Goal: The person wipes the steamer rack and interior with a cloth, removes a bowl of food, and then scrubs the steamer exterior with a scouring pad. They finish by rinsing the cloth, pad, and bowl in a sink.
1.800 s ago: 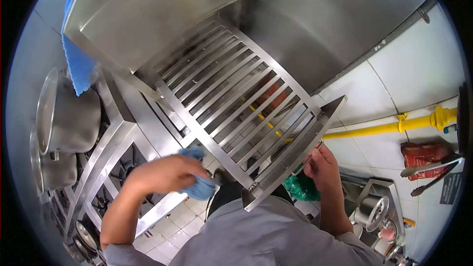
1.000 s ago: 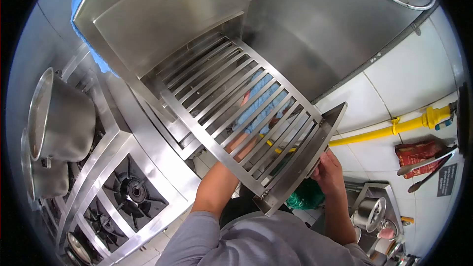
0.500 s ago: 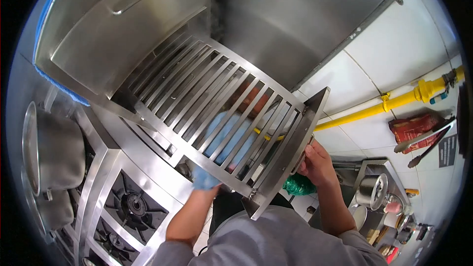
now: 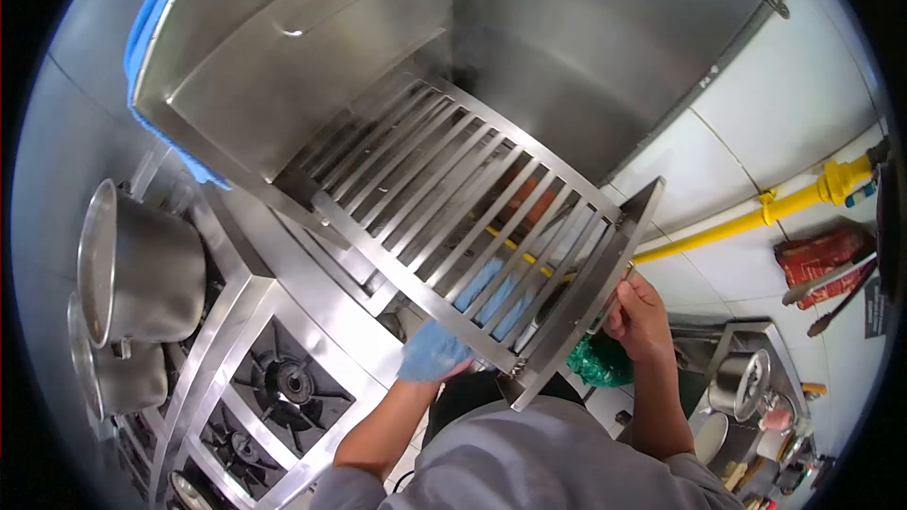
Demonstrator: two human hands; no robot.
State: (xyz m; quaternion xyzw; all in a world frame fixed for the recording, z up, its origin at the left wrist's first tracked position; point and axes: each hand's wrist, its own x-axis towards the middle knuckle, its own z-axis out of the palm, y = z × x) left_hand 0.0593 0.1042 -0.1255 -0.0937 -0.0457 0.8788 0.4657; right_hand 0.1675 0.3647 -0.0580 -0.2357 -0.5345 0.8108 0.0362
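A stainless-steel slatted rack (image 4: 461, 188) is pulled out of a steel cabinet, tilted across the middle of the view. My right hand (image 4: 636, 318) is closed on the handle of its front panel (image 4: 590, 295), at the right end. At the near edge of the rack, my left hand (image 4: 454, 370) is closed on a blue cloth (image 4: 436, 352). Part of the cloth shows through the slats, beneath the rack; most of the left fingers are hidden by it.
Gas burners (image 4: 289, 380) and steel pots (image 4: 156, 264) stand on the left. The raised steel door (image 4: 312, 66) bears a blue cloth over its edge. A yellow pipe (image 4: 709, 236) runs along the tiled wall. Tongs (image 4: 829, 293) hang at right; a small pot (image 4: 739, 383) sits below.
The blue cloth in my left hand has drawn back from under the middle slats toward the rack's near edge. My right hand stays on the handle. The whole view has shifted.
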